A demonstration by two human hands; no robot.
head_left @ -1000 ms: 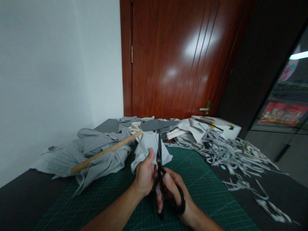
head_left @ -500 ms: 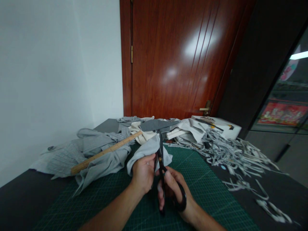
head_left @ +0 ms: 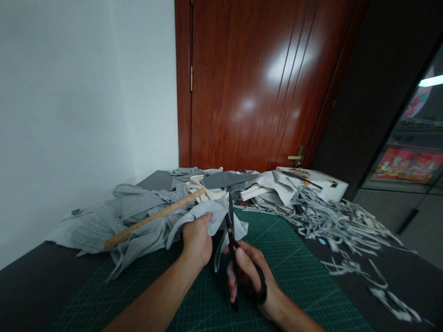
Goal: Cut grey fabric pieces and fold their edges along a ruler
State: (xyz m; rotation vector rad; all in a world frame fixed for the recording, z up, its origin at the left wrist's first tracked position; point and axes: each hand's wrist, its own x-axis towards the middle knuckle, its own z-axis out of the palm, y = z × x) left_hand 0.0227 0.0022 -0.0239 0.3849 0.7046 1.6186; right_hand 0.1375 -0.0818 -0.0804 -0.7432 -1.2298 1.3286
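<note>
My left hand is closed on a light grey piece of fabric, its thumb on top. The cloth drapes to both sides of the hand above the green cutting mat. In my right hand is a pair of black scissors, with fingers through the handle loops. The blades point away from me, up against the fabric, slightly apart near the tip. A narrow flap of cloth hangs down just left of the scissors. Part of the lower blade is hidden by fabric.
Left lies a heap of grey cloth with a wooden ruler across it. At right are a pile of cut fabric strips and a white box. More cloth pieces lie at the back, before a brown door.
My left hand has moved left and slightly up, drawing the fabric away from the scissors. A narrow flap now hangs beside the blades. My right hand has barely moved.
</note>
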